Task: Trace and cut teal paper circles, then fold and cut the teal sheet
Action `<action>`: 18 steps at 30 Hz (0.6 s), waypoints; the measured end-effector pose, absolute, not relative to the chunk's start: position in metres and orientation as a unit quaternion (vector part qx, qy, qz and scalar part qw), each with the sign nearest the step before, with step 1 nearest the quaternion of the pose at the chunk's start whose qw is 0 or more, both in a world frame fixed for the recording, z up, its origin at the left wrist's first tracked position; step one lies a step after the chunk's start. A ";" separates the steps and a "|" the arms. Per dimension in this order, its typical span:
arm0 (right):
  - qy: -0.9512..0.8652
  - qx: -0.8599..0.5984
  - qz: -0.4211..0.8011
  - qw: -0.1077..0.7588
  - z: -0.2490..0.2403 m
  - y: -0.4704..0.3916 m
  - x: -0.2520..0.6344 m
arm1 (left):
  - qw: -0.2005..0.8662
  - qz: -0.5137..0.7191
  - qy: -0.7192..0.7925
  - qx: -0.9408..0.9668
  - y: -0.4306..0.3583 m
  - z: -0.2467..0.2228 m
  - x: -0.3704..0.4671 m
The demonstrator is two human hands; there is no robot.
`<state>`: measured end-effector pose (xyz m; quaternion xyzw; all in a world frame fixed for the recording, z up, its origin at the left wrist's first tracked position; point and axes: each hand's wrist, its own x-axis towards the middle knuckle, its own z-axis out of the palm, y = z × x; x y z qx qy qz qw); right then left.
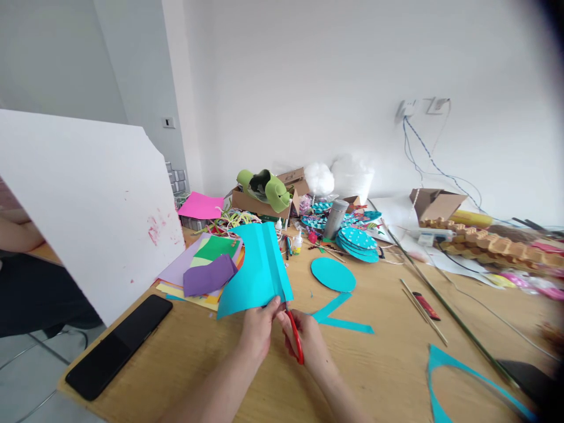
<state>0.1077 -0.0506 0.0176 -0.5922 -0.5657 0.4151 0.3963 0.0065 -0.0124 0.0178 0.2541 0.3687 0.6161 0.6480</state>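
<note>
My left hand [259,326] pinches the lower edge of a large blue sheet [255,270], which has fold lines along its right side. In my right hand [306,338] are red-handled scissors [295,336], their blades at the sheet's lower right edge. How far the blades are apart cannot be made out. Right of the sheet lies a blue paper circle [333,274], with blue strips [346,324] below it. A cut-out blue scrap [458,369] rests at the lower right of the table.
A black phone [118,346] lies on the table's left edge, beside a white board [88,200]. Colored papers [209,276] sit left of the sheet. Farther back are a grey bottle [335,219] and stacked circles [358,244]. A long green stick [440,296] crosses the right side.
</note>
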 end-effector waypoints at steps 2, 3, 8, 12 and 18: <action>-0.567 -0.586 0.418 0.400 0.020 -0.051 0.107 | 0.655 0.608 0.364 0.262 -0.013 0.019 0.006; -0.569 -0.585 0.416 0.402 0.021 -0.051 0.107 | 0.656 0.606 0.363 0.263 -0.014 0.019 0.006; -0.568 -0.583 0.414 0.409 0.020 -0.050 0.106 | 0.660 0.601 0.364 0.265 -0.015 0.021 0.006; -0.556 -0.570 0.431 0.424 0.015 -0.049 0.105 | 0.659 0.601 0.361 0.273 -0.015 0.021 0.006; -0.544 -0.572 0.439 0.430 0.015 -0.048 0.105 | 0.654 0.593 0.367 0.293 -0.012 0.015 0.005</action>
